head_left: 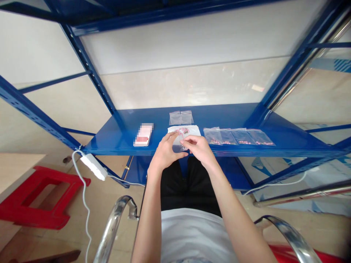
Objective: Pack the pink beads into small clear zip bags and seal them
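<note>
A white sheet [194, 129] lies on the blue shelf, with a small heap of pink and dark bead-like pieces [184, 130] on it. In front of the heap is a small clear zip bag [178, 147] with a reddish strip at its edge. My left hand [165, 150] curves around the bag's left side, thumb and forefinger wide apart. From the right, my right hand [199, 147] pinches the bag near its strip, thumb and forefinger together. My fingers partly hide the bag, and its contents cannot be made out.
Several clear bags with pink pieces [238, 136] lie in a row at right. Two flat clear bags [181, 117] lie behind the sheet. A phone-like object [143, 135], partly pixelated, is at left. A white power strip [93, 166] hangs by the left post, near a red stool [41, 197].
</note>
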### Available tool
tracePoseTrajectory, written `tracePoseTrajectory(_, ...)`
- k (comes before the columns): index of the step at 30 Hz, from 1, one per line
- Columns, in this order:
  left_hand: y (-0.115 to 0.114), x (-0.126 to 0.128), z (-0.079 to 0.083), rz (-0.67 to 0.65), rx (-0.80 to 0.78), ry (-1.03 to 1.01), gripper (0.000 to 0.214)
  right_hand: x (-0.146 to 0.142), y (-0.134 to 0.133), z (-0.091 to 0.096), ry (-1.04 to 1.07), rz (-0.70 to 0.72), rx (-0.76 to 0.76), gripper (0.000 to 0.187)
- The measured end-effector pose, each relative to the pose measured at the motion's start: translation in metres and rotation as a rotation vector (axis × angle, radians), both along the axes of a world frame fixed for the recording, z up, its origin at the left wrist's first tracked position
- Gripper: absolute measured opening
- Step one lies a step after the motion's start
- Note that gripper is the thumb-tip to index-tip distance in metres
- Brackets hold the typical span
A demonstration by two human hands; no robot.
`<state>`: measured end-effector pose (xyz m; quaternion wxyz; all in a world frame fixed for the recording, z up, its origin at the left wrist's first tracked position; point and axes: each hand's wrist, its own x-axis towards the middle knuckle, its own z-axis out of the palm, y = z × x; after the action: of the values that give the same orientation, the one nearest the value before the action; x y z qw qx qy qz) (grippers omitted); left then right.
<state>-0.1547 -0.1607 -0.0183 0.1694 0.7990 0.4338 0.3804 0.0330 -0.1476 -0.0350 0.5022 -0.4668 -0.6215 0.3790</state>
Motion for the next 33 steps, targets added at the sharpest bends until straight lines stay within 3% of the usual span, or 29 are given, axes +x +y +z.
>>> tracePoseTrajectory(7, 0.023, 0.009, 0.004, -0.006, -0.080, 0.010, 0.075, 0.004, 0.024, 0.008, -0.130, 0.059, -0.004, 0.040)
tracePoseTrajectory(11, 0.024, 0.010, 0.003, 0.033, -0.054, -0.042, 0.067, 0.006, 0.032, 0.015, -0.175, 0.150, 0.011, 0.053)
tracePoseTrajectory(15, 0.025, 0.012, -0.002, 0.099, -0.041, -0.100, 0.057, 0.009, 0.030, 0.021, -0.130, 0.230, -0.041, 0.053)
tracePoseTrajectory(20, 0.030, 0.013, -0.009, 0.181, -0.012, -0.144, 0.044, 0.003, 0.026, 0.014, 0.138, 0.114, -0.100, 0.055)
tracePoseTrajectory(24, 0.025, 0.011, -0.013, 0.208, 0.033, -0.147, 0.065, -0.003, 0.024, 0.009, 0.283, 0.095, -0.126, 0.050)
tracePoseTrajectory(28, 0.017, 0.010, -0.015, 0.202, 0.118, -0.109, 0.084, -0.006, 0.023, 0.006, 0.223, 0.005, -0.100, 0.044)
tracePoseTrajectory(33, 0.012, 0.015, -0.016, 0.251, 0.072, -0.010, 0.073, -0.010, 0.023, 0.003, 0.121, -0.010, 0.046, 0.027)
